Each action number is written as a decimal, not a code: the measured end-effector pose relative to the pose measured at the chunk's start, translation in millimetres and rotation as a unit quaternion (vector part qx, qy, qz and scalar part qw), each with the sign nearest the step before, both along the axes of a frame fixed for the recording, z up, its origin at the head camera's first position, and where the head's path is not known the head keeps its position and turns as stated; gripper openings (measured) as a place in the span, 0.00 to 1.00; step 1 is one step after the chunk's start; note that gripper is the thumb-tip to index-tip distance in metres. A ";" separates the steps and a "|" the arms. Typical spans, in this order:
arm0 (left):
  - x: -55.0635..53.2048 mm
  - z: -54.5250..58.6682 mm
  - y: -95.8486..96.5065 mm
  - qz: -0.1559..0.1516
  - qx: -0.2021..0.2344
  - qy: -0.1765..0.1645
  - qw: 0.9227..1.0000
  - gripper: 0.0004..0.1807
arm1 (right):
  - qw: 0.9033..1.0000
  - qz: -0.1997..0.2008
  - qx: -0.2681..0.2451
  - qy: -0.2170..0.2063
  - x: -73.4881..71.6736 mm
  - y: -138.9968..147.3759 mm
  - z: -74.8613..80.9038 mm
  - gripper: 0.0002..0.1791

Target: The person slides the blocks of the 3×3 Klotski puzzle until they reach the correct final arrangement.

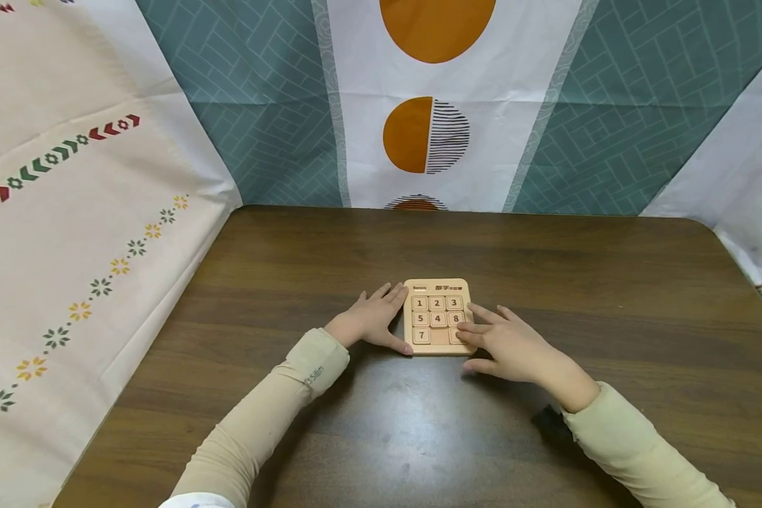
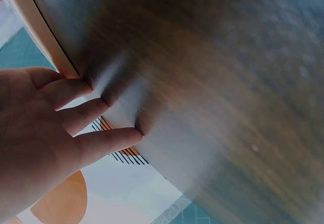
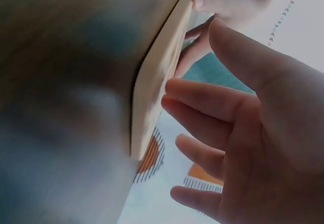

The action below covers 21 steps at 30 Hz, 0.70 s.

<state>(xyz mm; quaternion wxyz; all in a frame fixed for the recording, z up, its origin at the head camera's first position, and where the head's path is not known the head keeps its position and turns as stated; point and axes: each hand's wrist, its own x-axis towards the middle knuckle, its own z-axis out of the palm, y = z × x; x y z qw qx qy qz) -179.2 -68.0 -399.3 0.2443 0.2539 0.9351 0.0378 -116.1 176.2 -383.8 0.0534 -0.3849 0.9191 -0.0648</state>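
A pale wooden sliding number puzzle (image 1: 437,283) lies flat on the brown table. Its tiles read 1, 2, 3 on top and 5, 4, 8 in the middle. The bottom row has 7 at left, a bare slot (image 1: 439,336) in the middle, and a tile partly covered by fingers at right. Along the left side of the frame, my left hand (image 1: 373,319) rests with fingers spread, thumb at the near corner. My right hand (image 1: 511,346) reaches over the right edge with extended fingers, its index and middle fingertips at the lower right tiles; in the right wrist view its thumb stands apart.
The wooden table (image 1: 330,247) stretches around the puzzle on all sides. A patterned teal and white cloth (image 1: 279,106) hangs behind its far edge. Pale flowered cloth (image 1: 101,212) hangs along the left. A small dark object (image 1: 551,425) is below the right wrist.
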 end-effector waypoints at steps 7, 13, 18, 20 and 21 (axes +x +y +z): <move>-0.2 -0.1 -0.8 -0.002 -0.003 0.003 1.000 0.64 | 1.000 0.000 0.006 -0.001 2.0 -6.9 -4.8 0.32; 0.0 -0.2 0.1 -0.002 -0.005 0.006 1.000 0.64 | 1.000 0.009 0.008 0.003 0.6 -18.2 -9.6 0.34; 0.2 -0.7 -0.1 -0.001 -0.001 0.006 1.000 0.64 | 0.999 -0.034 0.013 0.001 -5.6 -8.2 -10.4 0.36; 0.3 -0.6 -0.6 -0.001 0.001 0.005 1.000 0.64 | 0.999 -0.049 0.013 -0.007 -7.4 -3.6 -10.3 0.36; 0.4 -0.5 -0.8 -0.001 0.003 0.005 1.000 0.64 | 0.998 -0.052 0.014 -0.011 -7.3 -2.1 -9.9 0.35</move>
